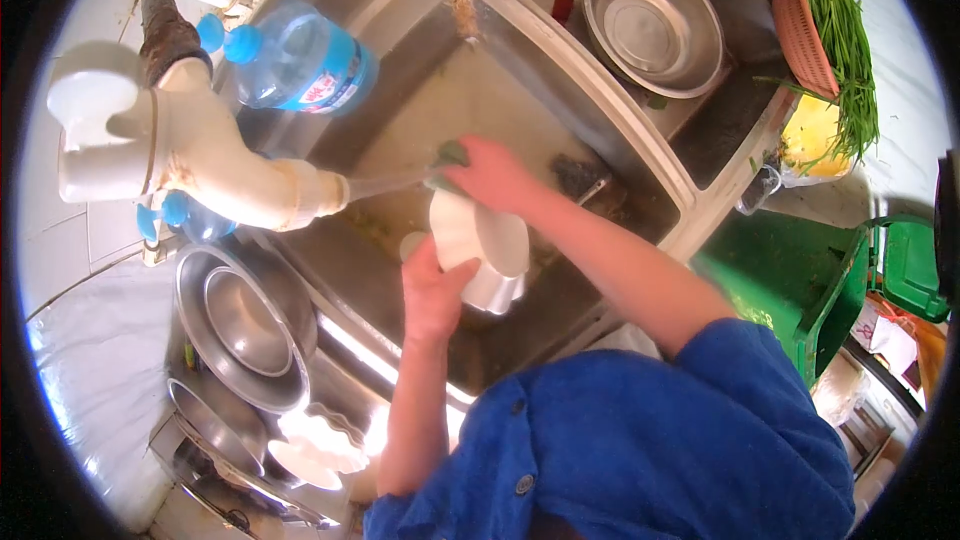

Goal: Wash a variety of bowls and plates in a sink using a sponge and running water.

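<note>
Over the sink (420, 110), my left hand (432, 292) grips a white bowl (460, 232) tilted on its side, with the thumb against its outside. Below it, a scalloped white edge (492, 292) shows; I cannot tell whether this is a second bowl. My right hand (492, 177) is closed on a green scouring pad (452, 153), held at the bowl's far rim. From the white tap (320, 192), a stream of water (385, 183) runs toward the pad and bowl. Cloudy water lies in the sink. A dark clump (578, 178) sits in it, right of my right wrist.
Blue-labelled plastic bottles (300, 60) stand by the tap. Metal basins (245, 325) and white scalloped dishes (320, 450) sit at the left. The second sink holds a steel bowl (650, 25). Green stalks (840, 30) fill a pink basket (803, 35), above a green bin (790, 270).
</note>
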A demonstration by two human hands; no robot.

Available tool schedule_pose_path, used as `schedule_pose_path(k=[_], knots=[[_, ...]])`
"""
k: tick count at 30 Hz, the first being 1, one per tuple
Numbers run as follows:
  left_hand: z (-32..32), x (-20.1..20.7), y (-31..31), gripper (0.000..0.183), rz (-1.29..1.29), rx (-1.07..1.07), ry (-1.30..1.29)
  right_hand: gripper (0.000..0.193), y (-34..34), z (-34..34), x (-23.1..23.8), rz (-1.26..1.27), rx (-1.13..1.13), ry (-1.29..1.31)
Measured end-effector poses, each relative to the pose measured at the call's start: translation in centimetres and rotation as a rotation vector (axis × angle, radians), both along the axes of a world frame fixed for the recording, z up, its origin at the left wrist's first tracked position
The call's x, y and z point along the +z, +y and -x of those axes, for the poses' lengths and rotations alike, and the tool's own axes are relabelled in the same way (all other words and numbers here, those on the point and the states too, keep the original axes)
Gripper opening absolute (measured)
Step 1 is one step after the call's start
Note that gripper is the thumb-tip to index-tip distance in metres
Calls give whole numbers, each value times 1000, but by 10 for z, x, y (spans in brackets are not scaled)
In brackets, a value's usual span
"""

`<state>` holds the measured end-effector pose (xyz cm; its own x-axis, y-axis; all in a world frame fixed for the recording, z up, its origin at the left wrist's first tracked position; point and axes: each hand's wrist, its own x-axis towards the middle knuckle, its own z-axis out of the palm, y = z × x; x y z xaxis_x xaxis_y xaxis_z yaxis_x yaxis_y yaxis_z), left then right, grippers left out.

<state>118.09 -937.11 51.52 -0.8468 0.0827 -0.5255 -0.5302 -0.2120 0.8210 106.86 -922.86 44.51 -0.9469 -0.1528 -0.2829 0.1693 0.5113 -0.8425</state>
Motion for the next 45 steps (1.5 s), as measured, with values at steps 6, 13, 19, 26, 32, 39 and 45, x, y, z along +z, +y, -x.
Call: schedule_pose_path(k=[6,13,19,26,32,39,45], knots=[[-23,7,-9,39,56,76,-20,39,30,-2,-45,105,-117,-229],[-15,14,-25,49,16,24,-8,29,17,-22,18,160,-227,80],[-6,6,-14,47,38,29,-13,33,-22,-48,60,120,0,340],[-24,26,0,40,-59,105,-7,43,22,-8,-12,296,-185,-312],[-35,19,-8,43,-103,72,-25,50,27,-17,-4,257,-230,-317],[-7,5,-21,39,-399,152,-191,43,-1,-17,33,-45,-96,-195],[-2,-3,-13,35,-279,82,-100,39,-2,-30,21,88,21,279]])
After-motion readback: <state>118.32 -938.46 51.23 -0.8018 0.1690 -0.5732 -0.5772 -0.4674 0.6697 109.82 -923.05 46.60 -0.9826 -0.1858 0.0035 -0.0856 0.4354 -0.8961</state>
